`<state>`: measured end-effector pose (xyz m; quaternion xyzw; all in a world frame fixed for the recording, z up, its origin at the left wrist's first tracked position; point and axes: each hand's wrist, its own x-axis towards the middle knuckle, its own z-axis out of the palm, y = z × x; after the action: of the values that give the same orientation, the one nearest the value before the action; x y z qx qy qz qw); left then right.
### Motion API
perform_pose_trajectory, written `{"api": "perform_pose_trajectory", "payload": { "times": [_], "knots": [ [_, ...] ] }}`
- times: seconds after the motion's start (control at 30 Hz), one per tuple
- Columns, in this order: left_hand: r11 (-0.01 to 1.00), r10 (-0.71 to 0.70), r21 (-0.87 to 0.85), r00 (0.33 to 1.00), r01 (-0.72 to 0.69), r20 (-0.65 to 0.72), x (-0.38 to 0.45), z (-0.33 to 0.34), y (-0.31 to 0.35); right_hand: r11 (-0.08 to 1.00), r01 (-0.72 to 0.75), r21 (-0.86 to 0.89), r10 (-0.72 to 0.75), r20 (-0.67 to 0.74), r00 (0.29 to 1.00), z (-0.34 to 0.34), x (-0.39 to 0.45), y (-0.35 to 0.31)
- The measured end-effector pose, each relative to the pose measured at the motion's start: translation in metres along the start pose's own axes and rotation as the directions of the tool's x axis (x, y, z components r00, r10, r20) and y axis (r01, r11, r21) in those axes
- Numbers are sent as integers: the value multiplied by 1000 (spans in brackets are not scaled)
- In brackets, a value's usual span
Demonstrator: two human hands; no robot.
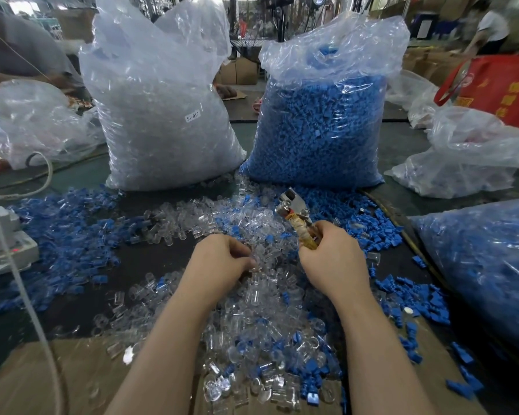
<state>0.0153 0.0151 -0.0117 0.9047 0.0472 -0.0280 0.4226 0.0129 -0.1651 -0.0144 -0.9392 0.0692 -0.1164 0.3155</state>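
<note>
My right hand (331,259) grips the taped handles of a metal plier-like tool (294,212), whose steel head points up and away from me. My left hand (222,262) hovers over a heap of small clear plastic caps (252,310), fingers curled, pinching at one clear piece (253,260). Small blue plastic parts (66,235) lie scattered to the left, and more of them (414,295) to the right. Both hands are close together above the middle of the dark table (150,265).
Two tall plastic bags stand behind: one of clear caps (162,115), one of blue parts (318,130). Another bag of blue parts (486,265) lies at right, smaller bags (474,154) beyond. A grey device (3,238) with cable sits left. Cardboard (42,378) covers the near edge. Another person (486,28) stands far right.
</note>
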Motion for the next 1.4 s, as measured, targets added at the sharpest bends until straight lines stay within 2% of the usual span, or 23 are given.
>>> {"api": "perform_pose_trajectory", "payload": {
  "times": [0.1,0.3,0.37,0.5,0.6,0.67,0.8,0.93,1.2,1.27,1.33,1.4],
  "knots": [
    [1000,-9,22,999,10,-43,1,0,0,1000,-1,2,1,6,1000,0,1,-1],
    [994,38,101,998,-44,55,-1,-2,-2,1000,-3,16,3,6,1000,-1,-1,-3],
    [994,37,97,998,-41,43,-1,-2,-3,1000,4,26,-4,7,1000,0,-1,-3],
    [989,47,-138,997,-55,-58,-4,-5,3,993,31,112,-32,6,999,1,0,-4],
    [898,54,-437,999,-51,-6,-9,-9,14,950,47,309,-55,18,998,1,1,-4],
    [827,76,-561,997,-50,22,-11,-8,20,884,58,464,-87,41,995,1,-1,-6],
    [762,86,-648,994,-23,66,-13,-6,28,752,95,653,-189,75,979,-4,-6,-14],
    [709,104,-705,990,-9,93,-16,-9,29,716,102,691,-207,70,976,-5,-7,-19],
    [703,94,-709,996,-63,5,-16,-3,32,699,87,710,-193,70,979,-2,-5,-16],
    [734,108,-674,994,-82,-3,-15,-5,29,694,71,717,-182,78,980,0,-5,-14],
    [860,119,-496,992,-121,-37,-12,-7,21,697,60,715,-158,72,985,3,-5,-15],
    [981,124,-144,991,-129,-46,-8,-7,12,712,62,700,-130,44,991,6,-4,-14]
  ]
}}
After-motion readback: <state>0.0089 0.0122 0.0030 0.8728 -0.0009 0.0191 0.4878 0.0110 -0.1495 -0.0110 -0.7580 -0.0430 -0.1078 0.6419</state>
